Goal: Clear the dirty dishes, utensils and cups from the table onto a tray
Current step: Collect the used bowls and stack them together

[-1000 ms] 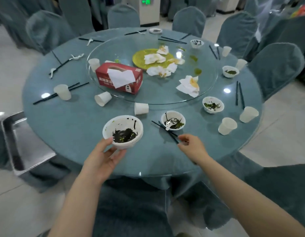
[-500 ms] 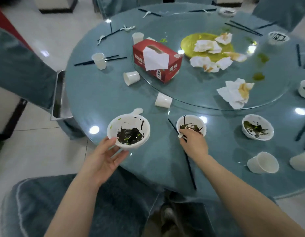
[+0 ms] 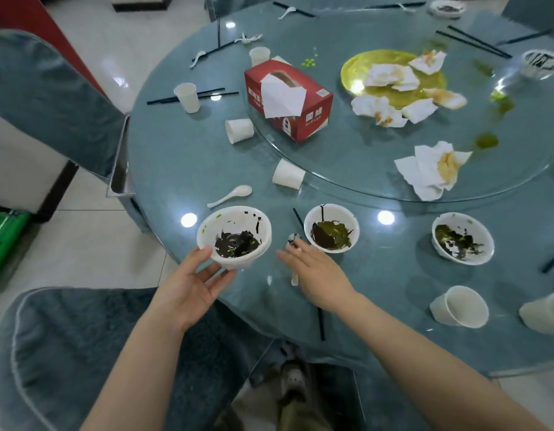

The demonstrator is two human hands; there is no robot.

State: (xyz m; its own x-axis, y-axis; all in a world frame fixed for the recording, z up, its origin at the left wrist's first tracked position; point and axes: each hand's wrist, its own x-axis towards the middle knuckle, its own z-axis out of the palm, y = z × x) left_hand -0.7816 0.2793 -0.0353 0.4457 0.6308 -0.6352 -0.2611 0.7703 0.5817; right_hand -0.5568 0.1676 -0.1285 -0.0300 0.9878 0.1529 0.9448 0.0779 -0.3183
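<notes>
My left hand (image 3: 191,286) grips a white bowl (image 3: 235,234) smeared with dark residue, held just above the near table edge. My right hand (image 3: 319,275) is closed on a white spoon (image 3: 293,239); the spoon's head pokes out past my fingers, beside a second dirty bowl (image 3: 331,227). A third dirty bowl (image 3: 462,237) sits further right. A metal tray (image 3: 120,169) shows at the table's left edge, mostly hidden behind a chair. Another white spoon (image 3: 230,194) lies on the table behind the held bowl.
Paper cups (image 3: 459,306) (image 3: 288,174) (image 3: 238,130) lie tipped over, and one cup (image 3: 187,96) stands upright. Black chopsticks (image 3: 320,321) run under my right wrist. On the glass turntable (image 3: 347,169) are a red tissue box (image 3: 288,101), a yellow plate (image 3: 390,73) and soiled napkins (image 3: 431,171). Covered chairs stand close by.
My right hand went into the second bowl and came back toward me with its spoon. The view swung left and closer. My left hand kept hold of the first bowl.
</notes>
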